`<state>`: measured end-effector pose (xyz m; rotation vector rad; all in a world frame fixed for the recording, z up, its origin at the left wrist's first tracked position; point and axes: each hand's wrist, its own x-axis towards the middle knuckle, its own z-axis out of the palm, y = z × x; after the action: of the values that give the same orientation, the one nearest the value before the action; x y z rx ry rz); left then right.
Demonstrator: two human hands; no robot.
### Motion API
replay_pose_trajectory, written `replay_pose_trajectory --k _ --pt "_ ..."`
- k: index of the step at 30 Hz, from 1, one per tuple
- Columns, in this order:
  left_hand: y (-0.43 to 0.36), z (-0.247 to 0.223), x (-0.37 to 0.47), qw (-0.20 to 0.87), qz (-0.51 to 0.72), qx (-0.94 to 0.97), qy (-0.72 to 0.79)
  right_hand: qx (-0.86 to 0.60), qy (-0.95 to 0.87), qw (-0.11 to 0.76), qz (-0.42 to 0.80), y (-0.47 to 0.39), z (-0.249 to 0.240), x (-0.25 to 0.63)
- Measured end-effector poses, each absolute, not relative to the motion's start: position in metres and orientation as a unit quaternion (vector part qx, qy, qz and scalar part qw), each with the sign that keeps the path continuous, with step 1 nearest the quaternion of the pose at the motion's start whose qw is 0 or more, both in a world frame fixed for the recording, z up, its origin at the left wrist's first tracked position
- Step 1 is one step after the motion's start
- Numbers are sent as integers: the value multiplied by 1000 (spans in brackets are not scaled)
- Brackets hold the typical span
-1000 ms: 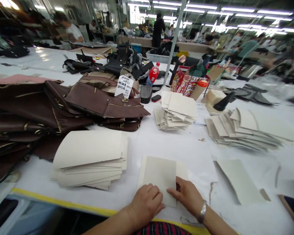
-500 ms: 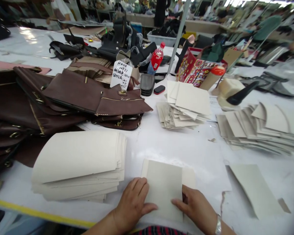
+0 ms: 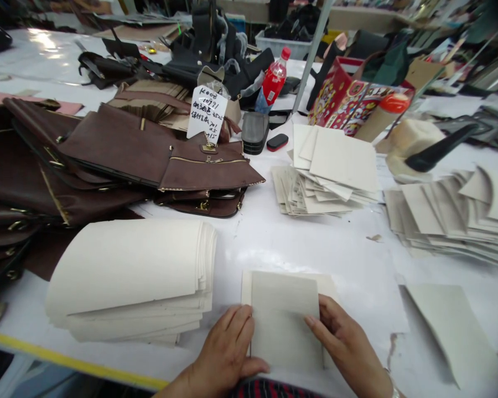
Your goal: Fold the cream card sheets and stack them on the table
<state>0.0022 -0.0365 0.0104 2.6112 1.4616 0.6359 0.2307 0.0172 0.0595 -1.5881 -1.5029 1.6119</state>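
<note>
Squaring a grey card (image 3: 286,326) over a cream sheet (image 3: 327,286) seems the step: the right hand (image 3: 348,340) pinches its right edge, the left hand (image 3: 222,348) lies uncurled at its left; next calls for even edges.

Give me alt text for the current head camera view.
Left hand and right hand at opposite edges of a grey sheet laid over a paler sheet on a white table; nearby, stacked pale sheets, brown leathery pieces and a bottle.
</note>
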Motion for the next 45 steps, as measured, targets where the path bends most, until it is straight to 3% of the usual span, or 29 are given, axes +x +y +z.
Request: replay_pose_trajectory --k 6,20,27,37,45 --pt "-43 1 -1 49 211 847 486 -530 -552 190 614 24 55 233" --pt "-37 5 -2 40 196 858 473 -591 -545 135 580 38 37 231" --pt "-41 1 -3 53 214 843 491 -512 -510 160 673 39 44 244" --pt "-41 2 -1 116 199 831 506 -508 -500 141 687 43 41 250" --pt "-39 6 1 150 246 812 508 -620 -555 153 534 35 33 229"
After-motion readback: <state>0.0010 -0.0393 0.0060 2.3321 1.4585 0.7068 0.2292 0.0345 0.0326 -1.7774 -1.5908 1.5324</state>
